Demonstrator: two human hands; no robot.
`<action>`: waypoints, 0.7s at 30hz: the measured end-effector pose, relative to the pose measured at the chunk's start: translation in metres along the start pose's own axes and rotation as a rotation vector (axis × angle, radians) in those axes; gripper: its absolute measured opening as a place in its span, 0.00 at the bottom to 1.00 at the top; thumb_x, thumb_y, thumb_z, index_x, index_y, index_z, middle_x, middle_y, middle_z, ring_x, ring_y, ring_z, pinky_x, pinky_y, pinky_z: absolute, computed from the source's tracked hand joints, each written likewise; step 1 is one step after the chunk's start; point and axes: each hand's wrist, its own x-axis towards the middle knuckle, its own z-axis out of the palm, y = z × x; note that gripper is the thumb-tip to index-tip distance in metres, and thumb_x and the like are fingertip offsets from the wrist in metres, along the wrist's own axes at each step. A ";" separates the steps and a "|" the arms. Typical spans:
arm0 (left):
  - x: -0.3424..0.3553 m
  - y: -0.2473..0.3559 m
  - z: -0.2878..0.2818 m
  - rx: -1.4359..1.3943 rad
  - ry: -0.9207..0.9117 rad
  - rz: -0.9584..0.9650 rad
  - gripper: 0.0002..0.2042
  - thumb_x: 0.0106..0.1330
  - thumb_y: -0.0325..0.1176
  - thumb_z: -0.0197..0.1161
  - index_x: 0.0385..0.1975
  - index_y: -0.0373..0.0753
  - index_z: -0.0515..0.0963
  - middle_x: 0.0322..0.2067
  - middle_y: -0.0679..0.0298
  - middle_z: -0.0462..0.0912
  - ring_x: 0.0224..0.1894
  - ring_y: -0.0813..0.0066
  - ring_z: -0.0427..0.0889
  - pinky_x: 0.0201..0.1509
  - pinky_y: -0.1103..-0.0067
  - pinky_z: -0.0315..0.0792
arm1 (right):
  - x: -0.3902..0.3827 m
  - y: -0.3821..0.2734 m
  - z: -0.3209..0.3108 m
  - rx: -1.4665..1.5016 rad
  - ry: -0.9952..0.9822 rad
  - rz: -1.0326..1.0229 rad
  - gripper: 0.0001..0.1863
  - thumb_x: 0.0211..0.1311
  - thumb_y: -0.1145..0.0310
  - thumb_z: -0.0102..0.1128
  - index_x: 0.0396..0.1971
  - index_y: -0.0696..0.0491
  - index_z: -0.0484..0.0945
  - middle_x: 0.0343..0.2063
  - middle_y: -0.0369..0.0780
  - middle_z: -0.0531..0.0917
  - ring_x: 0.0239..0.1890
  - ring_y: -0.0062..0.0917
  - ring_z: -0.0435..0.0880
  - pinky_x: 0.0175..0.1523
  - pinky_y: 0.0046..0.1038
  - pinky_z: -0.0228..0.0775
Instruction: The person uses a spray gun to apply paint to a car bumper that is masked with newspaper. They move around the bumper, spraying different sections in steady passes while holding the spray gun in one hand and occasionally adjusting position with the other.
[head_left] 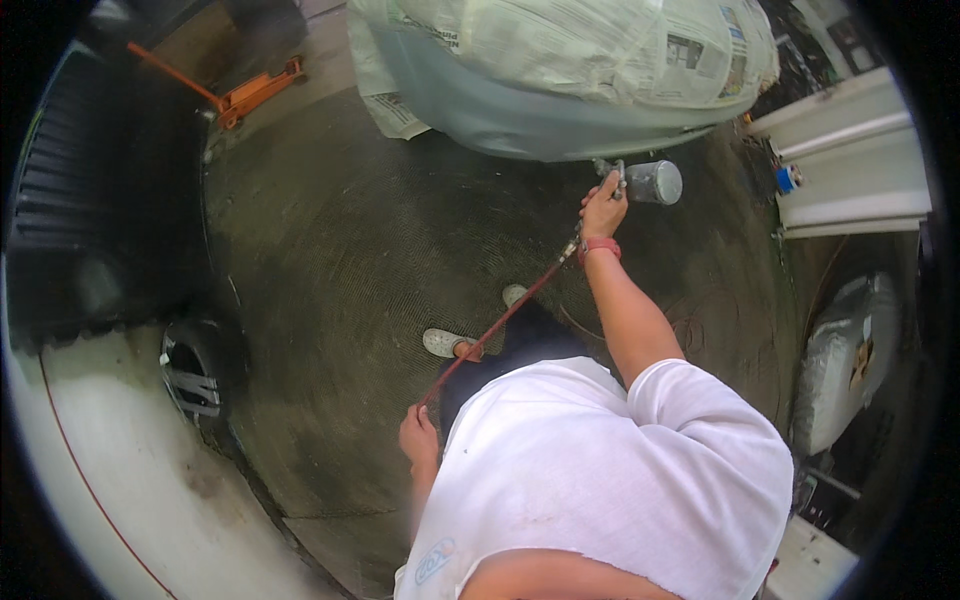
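Note:
Out in front, my right hand [604, 207] is wrapped round the grip of a paint spray gun [618, 178]. The gun carries a grey paint cup [655, 183] on its right side. A red air hose [510, 312] runs from the gun's lower end down to my left hand [419, 436], whose fingers are closed on it near my left hip. Just beyond the gun curves a pale grey-green car body panel [480, 105], largely masked with newspaper [570, 40]. Gun and panel look close together; I cannot tell the exact gap.
An orange floor jack [250, 95] stands at the far left. Nearer on that side are a dark ribbed panel [110, 190] and a tyre [195, 365]. To the right are white panels [850, 150], a blue can [788, 179] and a plastic-wrapped part [845, 365]. The floor [320, 250] looks damp.

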 end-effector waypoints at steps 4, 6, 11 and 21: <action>0.056 0.010 -0.042 0.042 -0.059 0.168 0.15 0.84 0.44 0.57 0.52 0.41 0.85 0.40 0.47 0.90 0.44 0.39 0.88 0.48 0.51 0.78 | 0.005 -0.017 0.004 0.030 0.203 -0.110 0.30 0.87 0.43 0.50 0.44 0.60 0.80 0.23 0.39 0.82 0.21 0.24 0.83 0.20 0.27 0.69; 0.074 0.007 -0.054 0.042 -0.089 0.164 0.15 0.84 0.44 0.56 0.53 0.41 0.85 0.41 0.46 0.90 0.45 0.39 0.88 0.48 0.51 0.78 | -0.008 -0.036 0.008 0.064 0.164 -0.048 0.29 0.87 0.43 0.50 0.49 0.58 0.80 0.23 0.37 0.81 0.20 0.23 0.82 0.19 0.26 0.69; 0.093 -0.027 -0.067 0.028 -0.070 0.134 0.15 0.84 0.44 0.57 0.53 0.40 0.84 0.40 0.45 0.90 0.44 0.38 0.88 0.48 0.51 0.78 | -0.038 -0.054 0.044 0.120 -0.045 0.042 0.28 0.87 0.42 0.50 0.47 0.56 0.79 0.22 0.34 0.80 0.17 0.18 0.80 0.17 0.23 0.70; 0.068 -0.056 -0.077 0.087 -0.057 -0.021 0.14 0.85 0.44 0.56 0.51 0.41 0.82 0.39 0.48 0.90 0.43 0.40 0.88 0.45 0.51 0.77 | -0.083 -0.077 0.106 0.279 -0.280 0.080 0.30 0.86 0.40 0.50 0.44 0.56 0.79 0.24 0.35 0.81 0.19 0.20 0.82 0.19 0.23 0.71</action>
